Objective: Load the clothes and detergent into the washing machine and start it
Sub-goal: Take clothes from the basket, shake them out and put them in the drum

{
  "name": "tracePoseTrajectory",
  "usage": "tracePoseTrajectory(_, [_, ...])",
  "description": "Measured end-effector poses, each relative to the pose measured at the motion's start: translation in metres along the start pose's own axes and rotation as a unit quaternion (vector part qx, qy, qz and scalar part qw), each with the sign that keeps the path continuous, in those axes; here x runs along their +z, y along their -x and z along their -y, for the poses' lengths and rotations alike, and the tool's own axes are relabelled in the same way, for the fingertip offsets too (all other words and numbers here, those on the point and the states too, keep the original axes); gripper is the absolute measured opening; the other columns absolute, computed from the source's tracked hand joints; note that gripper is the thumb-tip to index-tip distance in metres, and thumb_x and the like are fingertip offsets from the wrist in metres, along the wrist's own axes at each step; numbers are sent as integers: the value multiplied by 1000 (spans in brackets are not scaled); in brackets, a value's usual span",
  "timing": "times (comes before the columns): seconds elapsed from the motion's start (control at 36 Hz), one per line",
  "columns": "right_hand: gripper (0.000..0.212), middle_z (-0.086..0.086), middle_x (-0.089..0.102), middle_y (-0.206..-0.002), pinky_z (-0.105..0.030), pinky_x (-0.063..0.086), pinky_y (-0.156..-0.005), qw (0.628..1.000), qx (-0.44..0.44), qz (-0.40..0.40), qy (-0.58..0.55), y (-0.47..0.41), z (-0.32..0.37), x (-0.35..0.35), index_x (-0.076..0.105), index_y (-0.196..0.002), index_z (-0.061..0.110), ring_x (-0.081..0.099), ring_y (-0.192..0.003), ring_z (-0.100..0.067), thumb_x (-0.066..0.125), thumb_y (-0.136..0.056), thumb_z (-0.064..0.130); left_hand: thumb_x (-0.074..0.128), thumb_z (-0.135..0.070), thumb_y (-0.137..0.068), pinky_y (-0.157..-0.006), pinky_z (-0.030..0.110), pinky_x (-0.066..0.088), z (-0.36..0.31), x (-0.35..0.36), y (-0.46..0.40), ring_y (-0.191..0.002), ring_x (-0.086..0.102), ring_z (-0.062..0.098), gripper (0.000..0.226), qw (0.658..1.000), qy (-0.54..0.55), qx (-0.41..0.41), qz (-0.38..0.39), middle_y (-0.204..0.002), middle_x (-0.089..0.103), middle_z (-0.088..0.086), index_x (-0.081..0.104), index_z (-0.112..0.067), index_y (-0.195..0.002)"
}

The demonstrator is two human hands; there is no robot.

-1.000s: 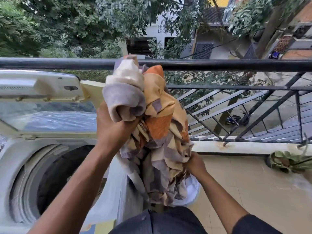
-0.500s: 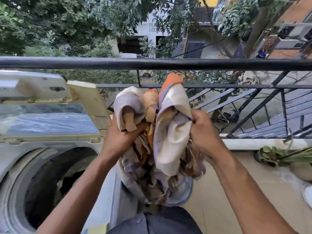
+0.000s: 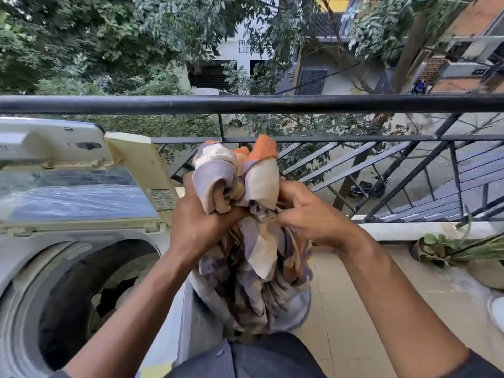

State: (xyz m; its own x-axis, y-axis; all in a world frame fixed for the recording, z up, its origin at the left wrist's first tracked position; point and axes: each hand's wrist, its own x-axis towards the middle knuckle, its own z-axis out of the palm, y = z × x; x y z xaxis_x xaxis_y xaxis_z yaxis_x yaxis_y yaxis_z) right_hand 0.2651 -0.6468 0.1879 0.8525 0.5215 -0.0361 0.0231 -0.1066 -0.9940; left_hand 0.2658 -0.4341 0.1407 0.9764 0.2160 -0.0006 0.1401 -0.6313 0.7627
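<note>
A bundled cloth (image 3: pixel 253 249) patterned in orange, lilac and cream hangs in front of me, just right of the washing machine (image 3: pixel 32 257). My left hand (image 3: pixel 196 222) grips the upper bunch of the cloth from the left. My right hand (image 3: pixel 308 214) pinches folds of the same cloth from the right, fingers curled into it. The top-loader's lid (image 3: pixel 71 195) stands raised, and the dark drum (image 3: pixel 90 298) is exposed with some laundry dimly visible inside. No detergent is in view.
A black metal balcony railing (image 3: pixel 272 103) runs across just beyond the cloth. A low white ledge (image 3: pixel 409 230) and potted plants (image 3: pixel 441 249) sit at the right on the tiled floor (image 3: pixel 354 309). Trees and buildings lie beyond.
My right hand has come up from the cloth's lower edge to its upper folds beside my left hand. The bundle has sunk lower and sits more gathered between both hands.
</note>
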Motion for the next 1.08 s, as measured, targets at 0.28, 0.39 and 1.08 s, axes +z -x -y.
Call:
tracePoseTrajectory(0.28, [74, -2, 50, -147, -43, 47, -104, 889, 180, -174, 384, 26, -88, -26, 38, -154, 31, 50, -133, -25, 69, -87, 28, 73, -57, -71, -67, 30, 47, -9, -6, -4, -98, 67, 20, 62, 995, 68, 21, -70, -110, 70, -8, 58, -33, -126])
tracePoseTrajectory(0.39, [117, -3, 48, -149, -49, 46, -108, 861, 357, -28, 363, 38, -144, -25, 25, -155, 36, 46, -137, -32, 87, -57, 50, 70, -62, -65, -68, 27, 50, -18, -17, -6, -95, 71, 9, 55, 988, 121, 17, -89, -100, 74, -14, 67, -36, -114])
tracePoseTrajectory(1.08, [22, -15, 65, -86, -29, 44, -66, 811, 401, -75, 419, 63, -101, -110, 59, -71, 15, 60, -79, -25, 58, -93, 14, 53, -67, -87, -61, 37, 31, 1, -17, -18, -83, 54, 38, 65, 993, -93, -14, -70, -107, 69, 18, 57, -17, -129])
